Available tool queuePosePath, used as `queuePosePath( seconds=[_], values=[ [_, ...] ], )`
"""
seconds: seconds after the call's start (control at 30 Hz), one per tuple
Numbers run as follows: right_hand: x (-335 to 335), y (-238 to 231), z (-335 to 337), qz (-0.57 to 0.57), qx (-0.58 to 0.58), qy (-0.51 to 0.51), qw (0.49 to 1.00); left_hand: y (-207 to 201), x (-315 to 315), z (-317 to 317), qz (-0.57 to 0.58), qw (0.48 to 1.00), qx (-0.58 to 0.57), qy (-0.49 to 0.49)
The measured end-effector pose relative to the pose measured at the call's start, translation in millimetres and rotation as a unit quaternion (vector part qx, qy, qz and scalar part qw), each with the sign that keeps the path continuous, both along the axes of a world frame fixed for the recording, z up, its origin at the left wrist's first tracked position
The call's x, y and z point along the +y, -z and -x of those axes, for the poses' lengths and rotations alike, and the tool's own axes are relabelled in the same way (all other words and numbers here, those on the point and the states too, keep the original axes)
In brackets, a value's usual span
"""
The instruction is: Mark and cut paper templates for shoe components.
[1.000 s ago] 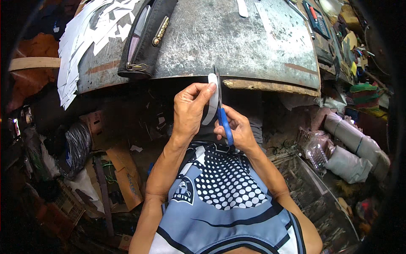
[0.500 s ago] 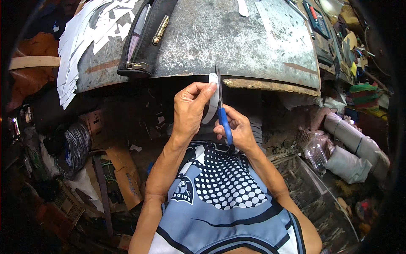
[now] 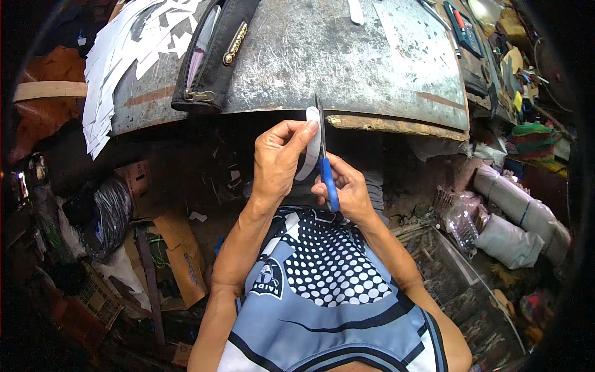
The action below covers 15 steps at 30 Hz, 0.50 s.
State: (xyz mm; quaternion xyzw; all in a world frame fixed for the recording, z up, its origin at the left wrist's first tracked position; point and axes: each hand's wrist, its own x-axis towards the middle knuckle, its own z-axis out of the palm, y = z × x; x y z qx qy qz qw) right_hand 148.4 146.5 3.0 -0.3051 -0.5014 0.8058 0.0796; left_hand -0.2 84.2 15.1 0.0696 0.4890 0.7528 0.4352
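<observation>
A narrow white strip with a rounded end [image 3: 310, 162] is pinched between the thumb and fingers of my left hand [image 3: 278, 158]. My right hand [image 3: 351, 190] grips blue-handled scissors [image 3: 328, 180], their dark blades pointing away from me. The blades lie along the strip's right edge, close together, with the tips just over the table's near edge. Both hands are held in front of my chest, short of the worn metal-topped table [image 3: 347, 68]. I cannot tell whether the blades are cutting into the strip.
A black zippered pouch [image 3: 214, 62] lies on the table, left of the middle. White paper scraps [image 3: 118, 68] pile up at the far left. Another white strip [image 3: 356, 11] rests at the back. Cardboard [image 3: 180, 257] stands low on the left; wrapped rolls [image 3: 514, 198] lie on the right.
The scissor handles have shifted very slightly in my right hand. My left hand and the strip stay in nearly the same place.
</observation>
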Motion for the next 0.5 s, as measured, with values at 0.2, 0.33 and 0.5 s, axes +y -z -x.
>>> queuePosePath(
  seconds=[0.2,0.33,0.5],
  values=[
    [-2.4,-0.8,0.4,-0.01,0.003,0.012,1.0,1.0,0.2,0.1,0.0,1.0,0.016,0.0],
    [-2.2,-1.1,-1.0,0.009,0.001,0.008,1.0,0.2,-0.5,0.2,0.005,1.0,0.009,0.007],
    [-1.3,-1.7,-1.6,0.006,-0.003,0.006,1.0,0.6,0.2,0.0,0.003,1.0,0.017,0.004]
  ],
)
